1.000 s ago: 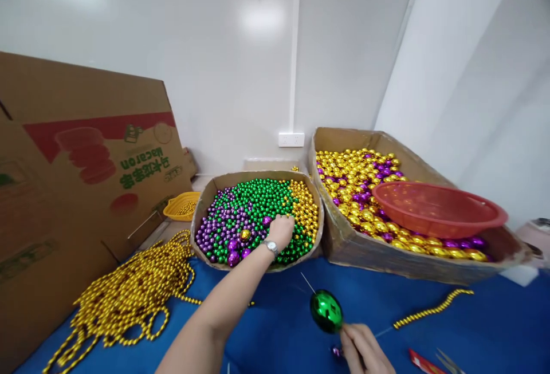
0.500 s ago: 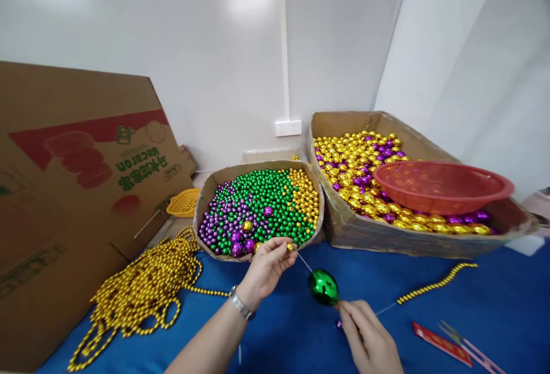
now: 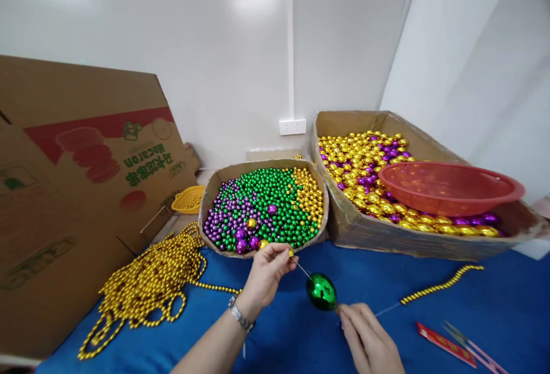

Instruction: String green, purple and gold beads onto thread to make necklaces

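Left fingers (image 3: pixel 277 251) pinch gold bead (image 3: pixel 291 253) at needle (image 3: pixel 303 267) tip; right fingers (image 3: pixel 350 315) pinched together at near end of green ball (image 3: pixel 321 292).

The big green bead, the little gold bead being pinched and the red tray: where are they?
Big green bead (image 3: pixel 321 292), head view: middle of its shiny surface.
Little gold bead (image 3: pixel 291 253), head view: its uncovered part.
Red tray (image 3: pixel 429 203), head view: its near wall.

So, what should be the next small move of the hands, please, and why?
I would probably have the left hand ease the gold bead along the needle toward the green ball. The bead is pinched at the needle's tip, the needle points out of the ball, and the right hand grips at the ball's near end.
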Demonstrator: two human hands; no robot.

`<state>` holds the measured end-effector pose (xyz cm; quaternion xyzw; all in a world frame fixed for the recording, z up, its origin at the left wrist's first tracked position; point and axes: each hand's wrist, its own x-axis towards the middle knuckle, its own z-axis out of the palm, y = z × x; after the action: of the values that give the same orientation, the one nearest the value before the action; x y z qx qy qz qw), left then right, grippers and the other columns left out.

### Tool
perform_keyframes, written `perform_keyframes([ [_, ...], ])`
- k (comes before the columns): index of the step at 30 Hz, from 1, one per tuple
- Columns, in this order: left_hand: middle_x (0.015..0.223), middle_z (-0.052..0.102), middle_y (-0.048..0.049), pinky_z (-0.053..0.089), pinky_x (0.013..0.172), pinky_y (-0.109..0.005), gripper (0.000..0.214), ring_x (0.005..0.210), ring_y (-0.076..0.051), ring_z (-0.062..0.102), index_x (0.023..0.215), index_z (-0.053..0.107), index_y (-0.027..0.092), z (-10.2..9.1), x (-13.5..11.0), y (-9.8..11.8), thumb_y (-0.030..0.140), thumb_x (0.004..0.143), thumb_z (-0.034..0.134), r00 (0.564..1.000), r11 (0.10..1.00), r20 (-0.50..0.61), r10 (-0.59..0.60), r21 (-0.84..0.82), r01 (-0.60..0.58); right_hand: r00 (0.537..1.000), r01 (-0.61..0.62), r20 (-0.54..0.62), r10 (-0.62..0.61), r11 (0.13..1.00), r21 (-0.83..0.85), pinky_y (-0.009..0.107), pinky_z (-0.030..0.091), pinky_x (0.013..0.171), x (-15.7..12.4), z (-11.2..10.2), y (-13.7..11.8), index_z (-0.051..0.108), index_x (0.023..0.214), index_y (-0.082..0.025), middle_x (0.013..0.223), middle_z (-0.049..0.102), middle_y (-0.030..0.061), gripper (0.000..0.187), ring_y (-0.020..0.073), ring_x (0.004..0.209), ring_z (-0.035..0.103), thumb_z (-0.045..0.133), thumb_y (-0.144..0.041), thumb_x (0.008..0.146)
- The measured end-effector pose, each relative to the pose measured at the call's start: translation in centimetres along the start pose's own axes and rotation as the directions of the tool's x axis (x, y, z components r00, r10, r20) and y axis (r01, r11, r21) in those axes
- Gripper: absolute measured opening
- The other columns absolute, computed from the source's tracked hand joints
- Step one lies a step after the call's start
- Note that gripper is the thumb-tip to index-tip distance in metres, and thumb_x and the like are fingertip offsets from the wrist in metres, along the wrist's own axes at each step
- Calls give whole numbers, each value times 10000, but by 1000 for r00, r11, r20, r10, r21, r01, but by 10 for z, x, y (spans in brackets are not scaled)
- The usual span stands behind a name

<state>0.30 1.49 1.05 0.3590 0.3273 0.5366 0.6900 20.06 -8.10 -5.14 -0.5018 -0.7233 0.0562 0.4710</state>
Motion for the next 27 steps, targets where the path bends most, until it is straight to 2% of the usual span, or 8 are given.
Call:
perform_keyframes([
  [5,781,664,-35,495,716,-273,227,747,-148,631,850,672,142,-5,-3,-2,272,687,761,998,988,-12,68,138,-66,1000,27,-12,-27,999,-30,206,525,632,-1,2,-1,601,1049,-213,794,609,52,235,140,682,642,403,-286,945],
  [8,809,664,-32,481,721,-251,258,762,-137,609,864,668,149,-8,-9,-10,249,655,782,992,966,-17,127,228,-120,999,41,-3,-41,998,-52,211,529,633,-9,12,-4,605,1030,-213,794,616,53,243,145,691,650,393,-297,948],
  [12,866,662,-44,482,709,-256,333,765,-144,611,898,655,156,-15,-20,-32,257,619,806,997,977,-53,57,207,-45,999,2,33,1,997,-78,205,534,624,-30,35,1,582,1010,-206,791,634,53,269,144,704,659,344,-323,965],
  [16,835,679,-72,489,718,-293,291,769,-176,624,854,666,139,-21,-26,-54,332,663,770,997,975,-76,-27,220,44,999,15,34,-8,975,-220,254,541,653,-44,48,24,574,1006,-190,797,652,70,313,163,728,661,290,-321,979],
  [18,841,687,-86,488,719,-300,270,762,-183,625,795,678,130,-22,-26,-61,354,669,759,998,964,-59,-38,261,52,999,39,44,-28,960,-279,292,544,657,-43,45,38,592,966,-187,782,660,73,336,181,722,660,282,-315,976],
  [21,882,689,-91,478,727,-296,231,794,-196,617,709,690,132,-20,-23,-63,347,661,757,1000,929,-14,28,370,-21,997,20,79,5,947,-322,327,545,675,-35,29,52,611,993,-195,845,680,73,306,202,764,661,330,-310,958],
  [24,757,683,-60,464,664,-274,197,716,-181,600,687,698,147,-13,-20,-55,341,685,732,994,850,38,102,515,-107,994,-22,96,57,946,-324,332,534,767,-20,17,44,584,1117,-203,985,673,75,288,202,893,652,368,-287,945],
  [27,709,675,-45,459,638,-268,162,676,-174,593,710,705,165,-1,-18,-40,326,719,705,983,794,111,146,580,-183,987,-41,143,70,979,-201,297,515,837,-2,17,23,527,1220,-203,1091,644,80,321,180,998,624,382,-272,942],
])
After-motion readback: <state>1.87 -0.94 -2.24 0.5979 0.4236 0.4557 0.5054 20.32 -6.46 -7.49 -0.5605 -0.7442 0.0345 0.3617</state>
